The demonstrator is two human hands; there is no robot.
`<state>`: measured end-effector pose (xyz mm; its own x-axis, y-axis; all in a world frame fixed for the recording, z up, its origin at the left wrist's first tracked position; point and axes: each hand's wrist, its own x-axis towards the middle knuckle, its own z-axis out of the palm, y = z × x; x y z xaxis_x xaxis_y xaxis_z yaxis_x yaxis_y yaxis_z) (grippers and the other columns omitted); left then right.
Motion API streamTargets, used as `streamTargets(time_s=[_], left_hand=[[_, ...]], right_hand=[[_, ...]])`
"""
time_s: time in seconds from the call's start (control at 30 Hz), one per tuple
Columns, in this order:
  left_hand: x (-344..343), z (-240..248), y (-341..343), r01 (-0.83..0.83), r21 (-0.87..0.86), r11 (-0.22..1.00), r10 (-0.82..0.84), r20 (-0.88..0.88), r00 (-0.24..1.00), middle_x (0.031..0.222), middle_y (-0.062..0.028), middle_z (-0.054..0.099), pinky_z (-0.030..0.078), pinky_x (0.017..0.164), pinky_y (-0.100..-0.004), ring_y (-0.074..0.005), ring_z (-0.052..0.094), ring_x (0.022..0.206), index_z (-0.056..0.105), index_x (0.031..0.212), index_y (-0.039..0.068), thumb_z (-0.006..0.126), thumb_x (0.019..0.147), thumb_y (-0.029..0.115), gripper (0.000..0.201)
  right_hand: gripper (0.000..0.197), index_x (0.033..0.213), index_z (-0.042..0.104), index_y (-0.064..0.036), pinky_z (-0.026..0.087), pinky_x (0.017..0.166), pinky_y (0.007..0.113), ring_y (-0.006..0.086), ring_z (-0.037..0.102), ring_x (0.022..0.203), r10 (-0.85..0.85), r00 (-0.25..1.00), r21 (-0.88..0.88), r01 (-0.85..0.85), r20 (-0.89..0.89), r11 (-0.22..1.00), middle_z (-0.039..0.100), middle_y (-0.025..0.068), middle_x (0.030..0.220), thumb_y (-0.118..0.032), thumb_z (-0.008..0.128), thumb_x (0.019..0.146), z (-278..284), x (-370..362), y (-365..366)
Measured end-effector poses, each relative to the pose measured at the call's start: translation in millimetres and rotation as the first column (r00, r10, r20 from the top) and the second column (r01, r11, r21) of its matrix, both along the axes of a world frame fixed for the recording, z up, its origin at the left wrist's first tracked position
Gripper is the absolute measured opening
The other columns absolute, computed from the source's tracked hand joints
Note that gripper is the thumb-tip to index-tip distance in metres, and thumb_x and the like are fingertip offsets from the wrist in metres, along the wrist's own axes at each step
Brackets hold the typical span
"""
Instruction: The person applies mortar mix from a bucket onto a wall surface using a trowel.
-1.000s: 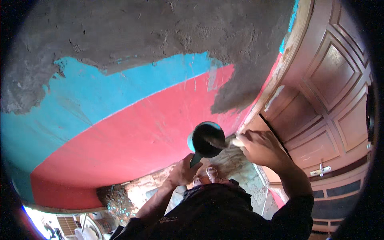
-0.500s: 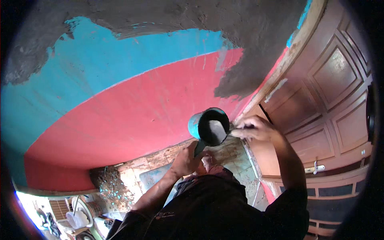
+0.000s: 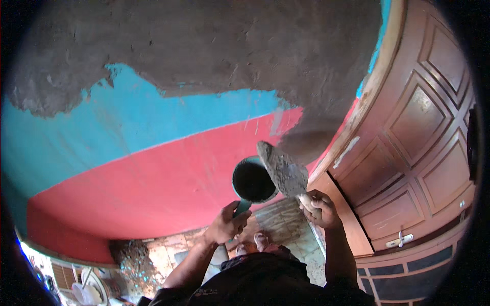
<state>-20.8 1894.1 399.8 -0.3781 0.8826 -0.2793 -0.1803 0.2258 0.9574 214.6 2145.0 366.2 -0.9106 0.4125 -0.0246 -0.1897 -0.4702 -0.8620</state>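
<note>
My left hand (image 3: 227,224) is closed round the handle of a teal dipper (image 3: 236,179), held up in front of the wall with its dark inside facing me. In my right hand (image 3: 322,211) is a trowel (image 3: 305,199), gripped by its pale handle. Grey wet mortar (image 3: 282,171) covers the trowel's blade, which points up and left and overlaps the dipper's right rim in the view. Behind them stands a wall, its upper part coated in dark grey plaster (image 3: 204,46), with turquoise paint (image 3: 168,115) and pink paint (image 3: 168,173) below.
A brown panelled door (image 3: 423,117) and its wooden frame (image 3: 375,86) stand at the right. Rubble (image 3: 135,262) lies on the tiled floor (image 3: 286,224) along the wall's foot. White containers (image 3: 87,293) are at the lower left. My feet (image 3: 261,239) are just below the dipper.
The trowel's blade, earlier inside the dipper, is now out, raised and laden with mortar. My right hand has come lower and closer in. The view has tipped up, showing more plastered wall.
</note>
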Motion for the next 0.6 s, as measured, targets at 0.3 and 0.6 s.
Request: streamTargets(time_s=[0.3, 0.6], left_hand=[[-5.7, 2.8, 14.9, -0.009, 0.071, 0.997, 0.012, -0.038, 0.999, 0.069, 0.0014, 0.052, 0.039, 0.049, -0.0265, -0.0066, 0.048, 0.056, 0.057, 0.105, 0.004, 0.063, 0.101, 0.023, 0.021], [-4.1, -41.8, -22.5, -0.047, -0.047, 0.998, 0.044, -0.056, 0.997, 0.073, 0.0005, 0.056, 0.042, 0.052, -0.0266, -0.0074, 0.051, 0.06, 0.059, 0.11, 0.002, 0.064, 0.101, 0.023, 0.023]], right_hand=[[0.046, 0.132, 0.049, -0.0012, 0.053, 0.057, 0.027, 0.017, 0.064, 0.08, -0.64, 0.734, 0.287, 0.678, -0.225, 0.677, 0.063, 0.0122, 0.114, -0.02, 0.067, 0.095, 64.5, -103.1, 1.9], [0.048, 0.131, 0.053, -0.0023, 0.049, 0.084, 0.048, 0.0393, 0.058, 0.099, -0.502, 0.458, 0.647, 0.695, -0.734, -0.312, 0.058, 0.0192, 0.109, 0.003, 0.068, 0.086, 54.4, -212.3, 7.5]])
